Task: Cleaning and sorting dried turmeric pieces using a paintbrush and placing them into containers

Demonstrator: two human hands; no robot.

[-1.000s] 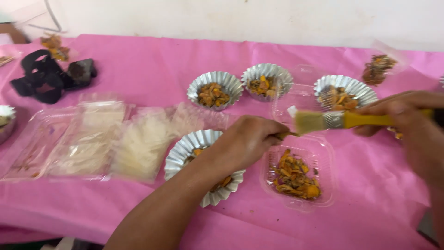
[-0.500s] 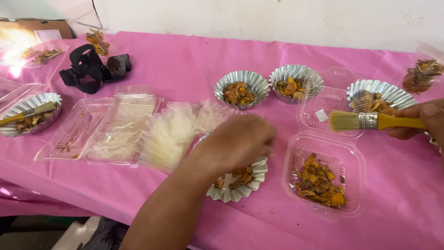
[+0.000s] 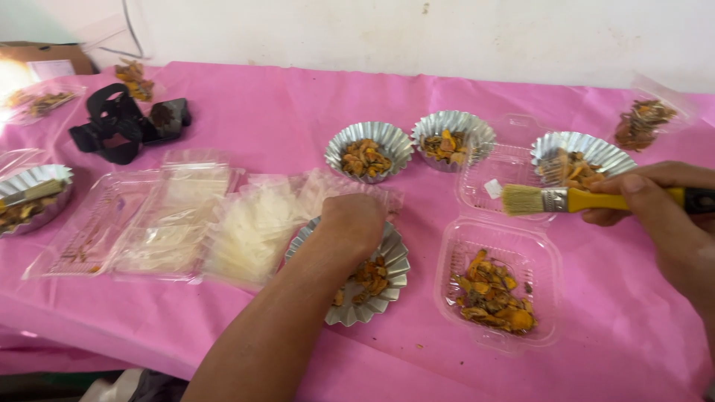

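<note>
- Presently the left hand (image 3: 356, 223) rests knuckles-up over the near foil cup (image 3: 357, 279), fingers curled down onto its far rim; whether they pinch anything cannot be told.
- That foil cup sits on the pink tablecloth (image 3: 261, 104), just beside the clear plastic tray (image 3: 495, 279), and holds orange-brown dried pieces.
- The right hand (image 3: 663, 216) is closed firmly round the yellow handle of a paintbrush (image 3: 566, 199), bristles pointing left above the tray's open lid.
- Handling, as a judgement: the thin pleated foil looks light and easily crushed, so it is best taken by the rim with a soft pinch or steadied from above; the dried pieces look brittle and loose. The brush is stiff and light, held well by its handle.
- Two more filled foil cups (image 3: 369, 151) stand further back, and flat clear lids (image 3: 171, 216) lie to the left.
- Against the frame half a second earlier, the left hand has dropped lower onto the cup, the brush sits nearer the tray, and the view has swung slightly right.
</note>
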